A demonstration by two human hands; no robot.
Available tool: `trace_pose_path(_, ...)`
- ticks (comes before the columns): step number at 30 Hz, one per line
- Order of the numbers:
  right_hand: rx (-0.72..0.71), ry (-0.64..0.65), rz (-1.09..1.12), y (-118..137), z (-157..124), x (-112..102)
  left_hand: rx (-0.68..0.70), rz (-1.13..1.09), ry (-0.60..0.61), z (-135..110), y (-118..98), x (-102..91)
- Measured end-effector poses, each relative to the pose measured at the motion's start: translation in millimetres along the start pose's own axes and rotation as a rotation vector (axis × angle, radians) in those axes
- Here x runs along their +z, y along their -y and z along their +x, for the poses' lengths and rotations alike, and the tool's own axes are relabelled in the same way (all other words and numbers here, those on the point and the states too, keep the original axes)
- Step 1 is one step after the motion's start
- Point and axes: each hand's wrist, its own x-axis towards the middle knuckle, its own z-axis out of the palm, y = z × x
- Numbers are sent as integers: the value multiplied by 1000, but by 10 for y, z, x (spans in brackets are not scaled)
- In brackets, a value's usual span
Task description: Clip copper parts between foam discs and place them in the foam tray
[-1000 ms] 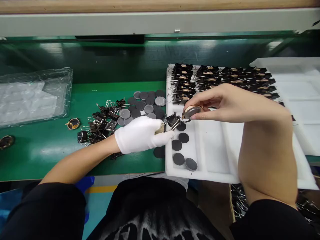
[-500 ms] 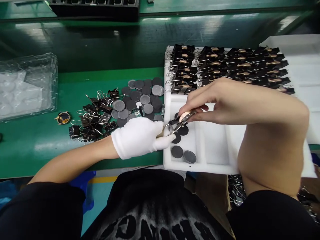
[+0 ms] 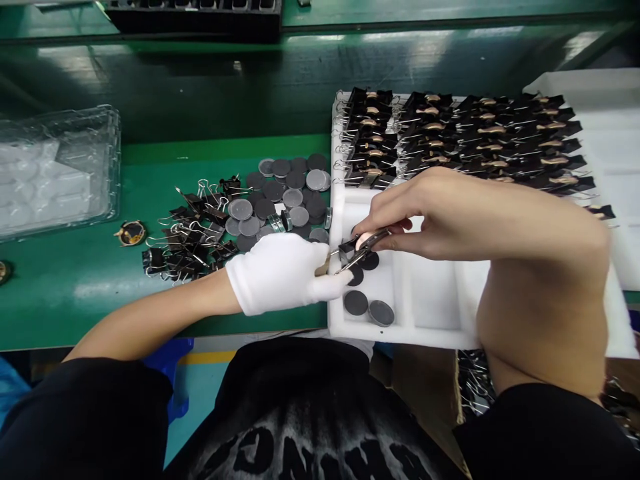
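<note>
One black clip (image 3: 347,249) is showing in the head view, pinched by the left hand (image 3: 290,275) over the white tray (image 3: 434,303); the right hand (image 3: 425,217) is pinching a round piece (image 3: 374,241). Since a second ago, that piece seems to be going into the clip's mouth, so they're likely joining.

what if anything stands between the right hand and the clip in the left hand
Only the round piece that the right hand pinches, close by the clip held in the left hand; whether they touch is unclear. Nothing else visible intervenes; some dark discs lie in the tray below.
</note>
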Motion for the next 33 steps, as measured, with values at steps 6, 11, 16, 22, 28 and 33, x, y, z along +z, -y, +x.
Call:
trace_pose_path(6,52,-214,98,-46,53,-25,-148,73,-17,-194,331,-511)
trace_pose_path(11,160,-477,626,-134,204,47,-502,327,-221,-222,911,-756)
trace_pose_path(16,181,-492,874,-172,378,216,-407,339,10,61,1285,-580)
trace_pose_path(22,301,-480,1125,-160,471,302,-362,202,-297,37,1291,-633)
trace_pose_path(28,171,-491,1199,-34,555,450,33,-613,-877,28,742,-508)
trace_pose_path(33,-4,-626,1065,30,567,564,117,-595,-783,-29,422,-410)
